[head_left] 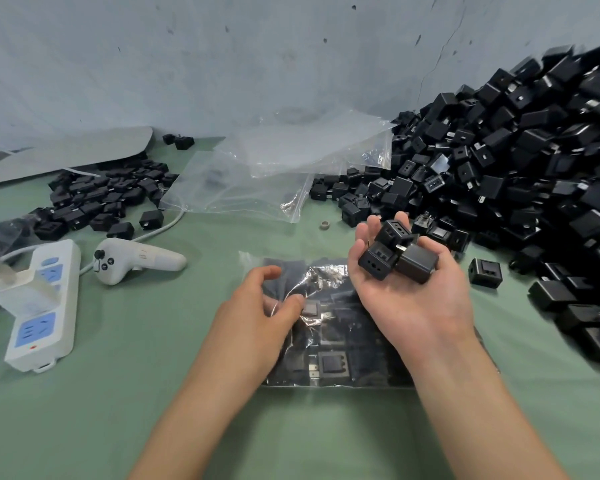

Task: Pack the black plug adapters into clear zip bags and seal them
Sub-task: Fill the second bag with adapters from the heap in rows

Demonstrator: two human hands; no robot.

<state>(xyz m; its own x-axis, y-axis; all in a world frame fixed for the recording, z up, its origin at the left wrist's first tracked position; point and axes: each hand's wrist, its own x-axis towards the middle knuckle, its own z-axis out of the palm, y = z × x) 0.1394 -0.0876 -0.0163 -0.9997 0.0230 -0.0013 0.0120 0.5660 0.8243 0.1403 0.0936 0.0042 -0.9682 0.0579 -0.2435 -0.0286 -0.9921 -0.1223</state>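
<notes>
Near on the tabletop [136,393], the left hand [257,313] is pinching the film of a partly filled zip bag [329,355] with curled fingers; the right hand [416,292], palm up above it, is cupping three plug adapters [395,252]; an adapter pile [520,150] is lying far right.

The plug adapters [499,140] are matt black plastic with metal prongs. The zip bag [326,278] is clear, glossy, crinkled film. The surface [146,358] is smooth and matt; the power strip [63,327] is smooth white plastic.
</notes>
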